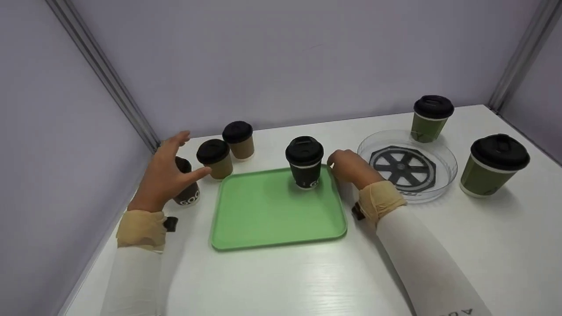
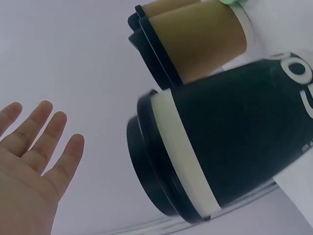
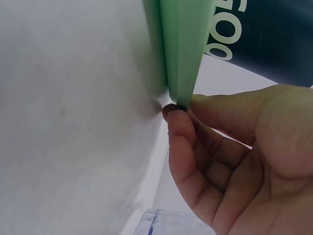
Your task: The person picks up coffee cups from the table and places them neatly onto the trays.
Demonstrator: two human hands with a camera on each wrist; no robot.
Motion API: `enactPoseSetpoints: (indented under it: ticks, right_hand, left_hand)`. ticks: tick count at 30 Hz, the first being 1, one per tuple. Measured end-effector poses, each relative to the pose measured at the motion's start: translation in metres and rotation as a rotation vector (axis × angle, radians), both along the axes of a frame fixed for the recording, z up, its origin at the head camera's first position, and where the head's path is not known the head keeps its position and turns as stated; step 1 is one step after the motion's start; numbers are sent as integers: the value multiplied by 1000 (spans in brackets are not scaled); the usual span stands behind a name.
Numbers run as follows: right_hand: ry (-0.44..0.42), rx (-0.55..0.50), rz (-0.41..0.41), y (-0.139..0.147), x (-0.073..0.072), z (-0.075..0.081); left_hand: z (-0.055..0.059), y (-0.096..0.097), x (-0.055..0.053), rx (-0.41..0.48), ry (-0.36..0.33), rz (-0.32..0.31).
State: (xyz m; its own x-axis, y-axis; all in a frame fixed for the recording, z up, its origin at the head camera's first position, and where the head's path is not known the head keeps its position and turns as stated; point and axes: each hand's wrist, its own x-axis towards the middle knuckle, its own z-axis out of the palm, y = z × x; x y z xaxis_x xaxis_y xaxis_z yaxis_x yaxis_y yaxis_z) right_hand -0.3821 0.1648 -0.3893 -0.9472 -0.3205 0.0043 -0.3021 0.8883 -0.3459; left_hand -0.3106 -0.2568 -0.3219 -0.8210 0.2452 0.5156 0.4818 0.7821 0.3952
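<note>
Here, green tray [image 1: 274, 215] between hands [image 1: 161, 179] [image 1: 352, 168].

White table [image 1: 263, 276] bearing green tray [image 1: 272, 215], leftmost black cup [image 1: 189, 194], two brown cups [image 1: 217, 160] [image 1: 240, 141], clear dish [image 1: 448, 170], two green cups [image 1: 430, 120] [image 1: 494, 164]

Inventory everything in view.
Table: 1, white, below
Tray: 1, green, table's middle
Dark cups: 2, black, on and left of tray
Brown cups: 2, brown, behind tray, left
Dish: 1, clear, right of tray
Spoked piece: 1, black, in or under dish
Green cups: 2, green, behind and right of dish
Lids: 6, black, on cups
Walls: 3, greyish, around table
Posts: 2, grey, corners
Sleeves: 2, white, forearms
Wraps: 2, tan, wrists
Small pieces: 2, black, wrists
Left hand: 1, near dark cup
Right hand: 1, pinching tray's edge
</note>
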Motion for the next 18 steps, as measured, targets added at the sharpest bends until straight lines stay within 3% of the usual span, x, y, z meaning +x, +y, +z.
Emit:
enactPoseSetpoints:
  ticks: [7,18]
  right_hand:
    - [0,-2,-5,0,0,1]
    - [10,1,8,1,0,1]
  left_hand:
    - [-2,-17,7,15,-60,66]
    - [-5,-42,10,55,-104,95]
